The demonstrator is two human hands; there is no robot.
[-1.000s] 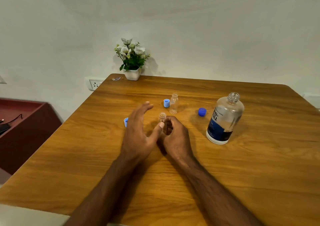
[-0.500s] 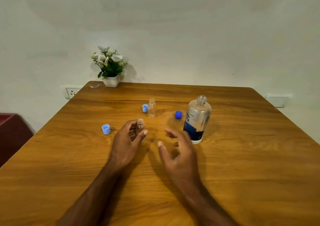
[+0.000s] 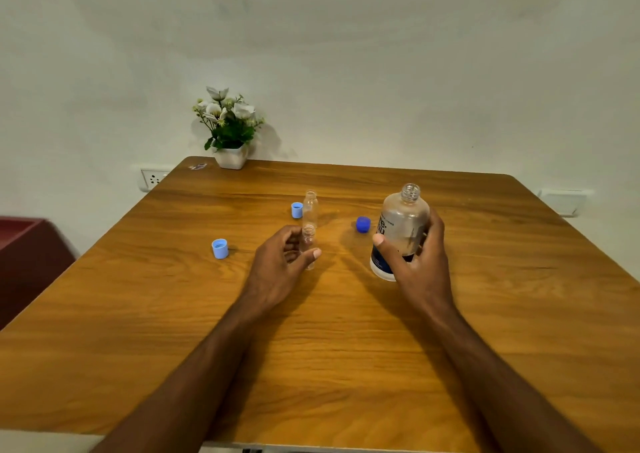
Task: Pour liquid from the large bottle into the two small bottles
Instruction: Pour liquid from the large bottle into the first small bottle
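The pour has not begun; this looks like the moment of getting set for the first fill. The right hand (image 3: 414, 262) is wrapped round the big bottle (image 3: 401, 230), thumb across the label and fingers curled behind, and the bottle stands nearly upright, tipped slightly, its base at or just off the table (image 3: 519, 314); I cannot tell which. Its neck is open, with the dark cap (image 3: 363, 224) lying on the wood at about nine o'clock from it. The left hand (image 3: 282, 265) curls loosely about the near vial (image 3: 308, 246), thumb in front and fingers behind, steadying it upright; whether it pinches firmly or only rests against the glass is hard to say. The far vial (image 3: 310, 206) stands free just beyond, at twelve o'clock from the near one, with a pale cap (image 3: 296, 210) touching or just beside it at nine o'clock. A second pale cap (image 3: 220, 248) lies well off at nine o'clock from the left hand. Both forearms reach in from six o'clock, the wrists low over the wood. Next, I would judge, the big bottle must be lifted, carried toward nine o'clock and tilted so its mouth comes right over the tiny neck; with so narrow a target, a slow tilt and a firm left-hand hold matter, or liquid will run onto the table. A flowerpot (image 3: 230, 156) sits at the far edge.
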